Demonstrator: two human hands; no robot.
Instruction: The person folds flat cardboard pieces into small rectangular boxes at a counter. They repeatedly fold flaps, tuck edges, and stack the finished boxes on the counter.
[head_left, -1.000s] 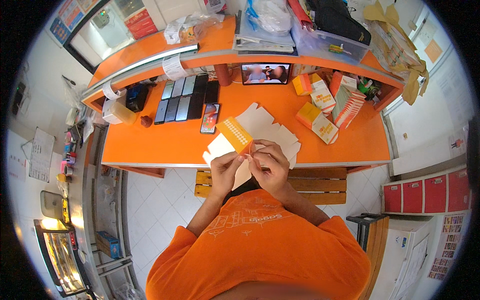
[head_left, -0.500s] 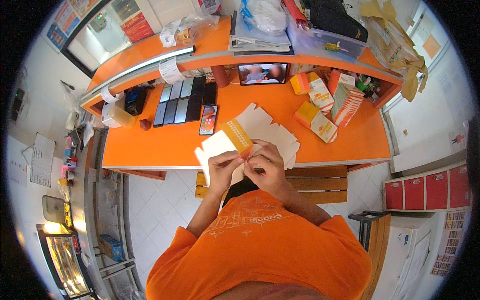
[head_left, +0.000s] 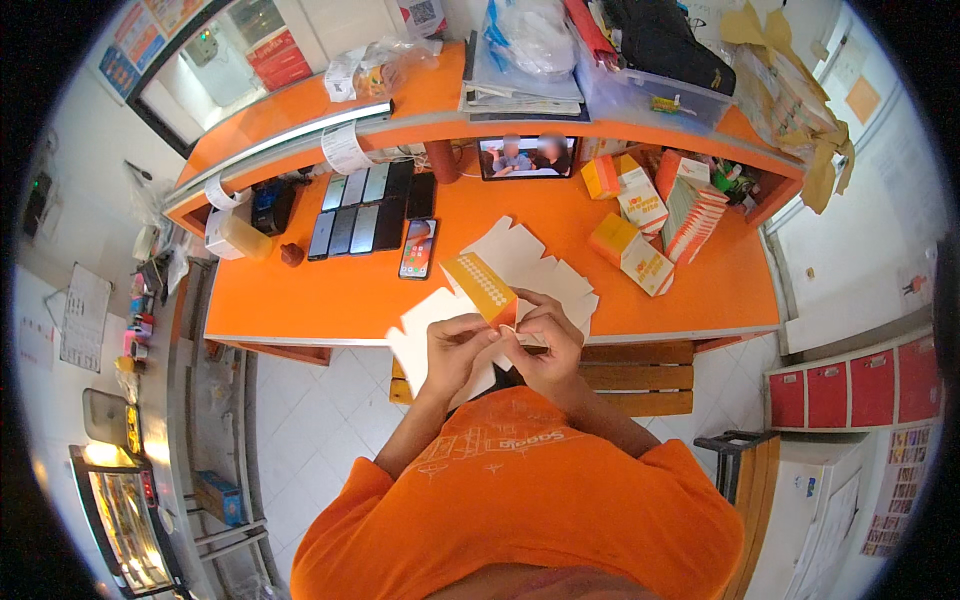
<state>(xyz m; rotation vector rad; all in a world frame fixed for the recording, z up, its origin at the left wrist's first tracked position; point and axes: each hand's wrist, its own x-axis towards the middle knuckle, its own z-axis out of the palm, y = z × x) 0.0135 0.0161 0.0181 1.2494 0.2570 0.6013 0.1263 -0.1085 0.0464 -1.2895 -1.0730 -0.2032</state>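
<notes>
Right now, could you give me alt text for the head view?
Both hands pinch a yellow-orange carton near an orange desk's front edge. White cut cardboard lies just beyond; phones lie farther left, more cartons right, a lit tablet at the back.

The desk [head_left: 320,305] is orange, with an orange shelf [head_left: 235,130] over its back. A wooden bench [head_left: 650,376] is by its front edge. The floor tiles [head_left: 310,430] and left wall [head_left: 105,215] are white. A window [head_left: 195,90] is at the top left. Red lockers [head_left: 829,388] stand on the right. A glass case [head_left: 128,520] glows yellow at the lower left.
</notes>
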